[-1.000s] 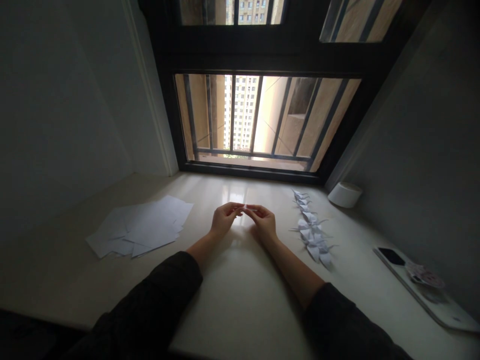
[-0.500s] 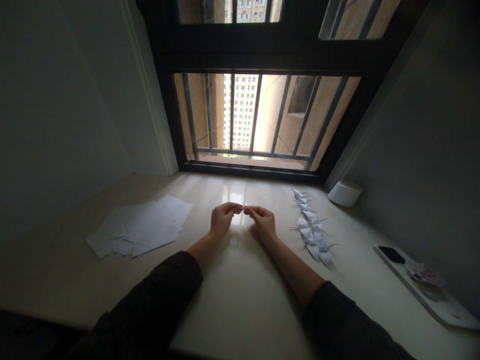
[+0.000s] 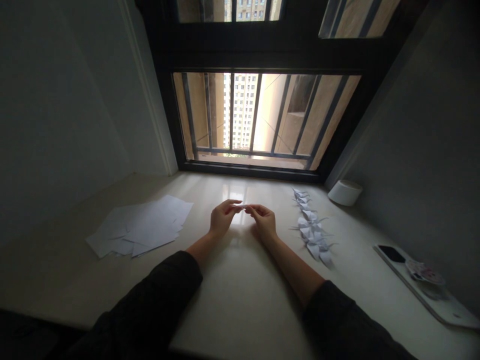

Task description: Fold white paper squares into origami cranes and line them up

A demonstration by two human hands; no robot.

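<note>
Both hands meet above the middle of the pale windowsill counter (image 3: 240, 300). My left hand (image 3: 222, 218) and my right hand (image 3: 263, 220) each pinch one end of a small folded white paper piece (image 3: 243, 206) held between their fingertips. Most of the paper is hidden by the fingers. To the right of my right hand lies a row of several finished white paper cranes (image 3: 312, 231). A loose pile of white paper sheets (image 3: 142, 227) lies to the left of my left hand.
A barred window (image 3: 258, 120) stands behind the counter. A white round container (image 3: 345, 192) sits at the back right corner. A white tablet-like device (image 3: 427, 285) with a dark phone and a small patterned item on it lies near the right wall.
The hands have stayed in place; only the fingertips shifted slightly on the small paper piece, the left forefinger now stretched out a little more.
</note>
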